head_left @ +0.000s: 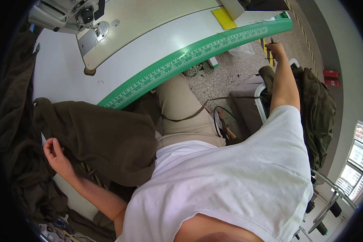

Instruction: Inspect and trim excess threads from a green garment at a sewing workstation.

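The big white worktop (62, 68) runs from ten o'clock up to twelve. A tall, dark heap of cloth (16, 153) hangs at nine o'clock.

Next biggest is the brown cloth (105, 137), between eight and nine o'clock, lying over the person's lap with its far end by the worktop. It should be soft and floppy, a bit heavy because there is a lot of it, and not likely to slip or break. A good place to hold it is the folded end at ten o'clock, with the rest held up so it doesn't drag. It looks dull and dark, brown with a bit of green, with big, rounded folds.

Smaller is the sewing machine head (74, 16), between ten and eleven.

The left hand (59, 159), between eight and nine o'clock, has loosely bent fingers near the cloth; I can't tell if they pinch anything. The right hand (276, 51), near two o'clock, has its fingers closed around a thin dark tool (272, 40), the smallest thing.
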`<state>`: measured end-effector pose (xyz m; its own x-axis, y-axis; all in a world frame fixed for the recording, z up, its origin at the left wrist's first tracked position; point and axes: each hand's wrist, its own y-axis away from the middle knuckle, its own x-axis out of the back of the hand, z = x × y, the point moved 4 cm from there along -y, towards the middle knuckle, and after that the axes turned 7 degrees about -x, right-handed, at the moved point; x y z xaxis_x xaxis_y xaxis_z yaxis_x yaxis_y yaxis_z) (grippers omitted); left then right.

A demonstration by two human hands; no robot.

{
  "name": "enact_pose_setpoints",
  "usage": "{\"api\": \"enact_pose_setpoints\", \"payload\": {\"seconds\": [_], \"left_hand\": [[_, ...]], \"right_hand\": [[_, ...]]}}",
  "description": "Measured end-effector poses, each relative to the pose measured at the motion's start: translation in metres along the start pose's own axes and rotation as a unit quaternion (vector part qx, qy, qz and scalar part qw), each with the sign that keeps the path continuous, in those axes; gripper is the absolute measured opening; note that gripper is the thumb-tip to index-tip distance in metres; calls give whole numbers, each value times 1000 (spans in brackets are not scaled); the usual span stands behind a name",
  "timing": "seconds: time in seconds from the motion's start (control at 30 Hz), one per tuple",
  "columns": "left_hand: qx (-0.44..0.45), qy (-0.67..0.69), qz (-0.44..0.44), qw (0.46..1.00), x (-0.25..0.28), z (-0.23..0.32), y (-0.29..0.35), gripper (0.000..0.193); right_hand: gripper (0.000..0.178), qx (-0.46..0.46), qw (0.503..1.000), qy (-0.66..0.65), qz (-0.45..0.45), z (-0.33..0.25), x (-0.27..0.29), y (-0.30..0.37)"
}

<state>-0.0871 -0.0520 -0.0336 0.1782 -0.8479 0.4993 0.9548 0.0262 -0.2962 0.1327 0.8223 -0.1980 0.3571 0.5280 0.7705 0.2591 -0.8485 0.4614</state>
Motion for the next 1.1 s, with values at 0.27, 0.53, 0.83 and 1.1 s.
{"api": "enact_pose_setpoints", "payload": {"seconds": [0.27, 0.53, 0.83, 1.1], "left_hand": [[57, 1, 90, 994, 15, 19, -12, 31], [29, 18, 95, 995, -31, 17, -90, 39], [139, 86, -109, 980, -38, 22, -103, 22], [14, 411, 17, 911, -56, 92, -33, 17]], "right_hand": [[43, 117, 962, -227, 100, -53, 13, -3], [30, 91, 827, -542, 122, 89, 120, -55], [32, 284, 793, -509, 175, -77, 73, 182], [7, 595, 760, -157, -208, -213, -124, 442]]}}
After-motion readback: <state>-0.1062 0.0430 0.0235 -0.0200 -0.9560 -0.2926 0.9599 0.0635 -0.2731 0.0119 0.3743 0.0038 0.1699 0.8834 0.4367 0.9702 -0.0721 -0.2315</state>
